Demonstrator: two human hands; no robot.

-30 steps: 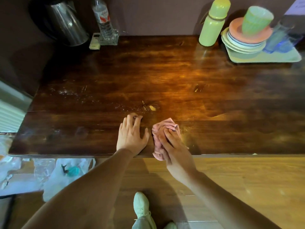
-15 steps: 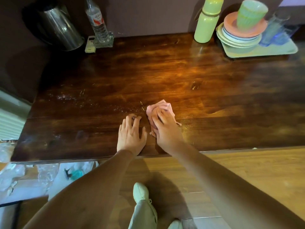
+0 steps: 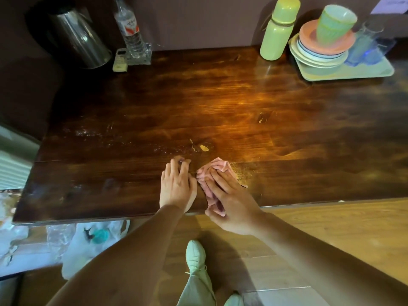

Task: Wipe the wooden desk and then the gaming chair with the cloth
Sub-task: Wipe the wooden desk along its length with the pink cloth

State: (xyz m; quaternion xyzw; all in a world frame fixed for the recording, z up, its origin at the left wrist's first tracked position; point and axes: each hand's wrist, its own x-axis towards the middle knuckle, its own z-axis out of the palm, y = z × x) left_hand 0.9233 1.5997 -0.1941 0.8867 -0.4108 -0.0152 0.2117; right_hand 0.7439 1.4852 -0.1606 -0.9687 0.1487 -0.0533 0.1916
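The dark wooden desk (image 3: 220, 102) fills the upper part of the head view, with pale crumbs and smears left of its middle. A crumpled pink cloth (image 3: 215, 171) lies near the front edge. My right hand (image 3: 229, 199) presses it down with straight fingers; part of the cloth hangs over the edge under my palm. My left hand (image 3: 177, 188) rests flat on the desk just left of the cloth, fingers straight. No gaming chair is in view.
At the back left stand a steel kettle (image 3: 79, 40), a clear bottle (image 3: 131, 32) and a small remote (image 3: 120, 59). At the back right are a green flask (image 3: 278, 29) and a tray (image 3: 353, 71) with stacked plates, a green cup and glasses. Plastic bags (image 3: 84, 237) lie under the desk.
My right hand has pulled the cloth back from farther in on the desk toward the front edge. My left hand has stayed in place.
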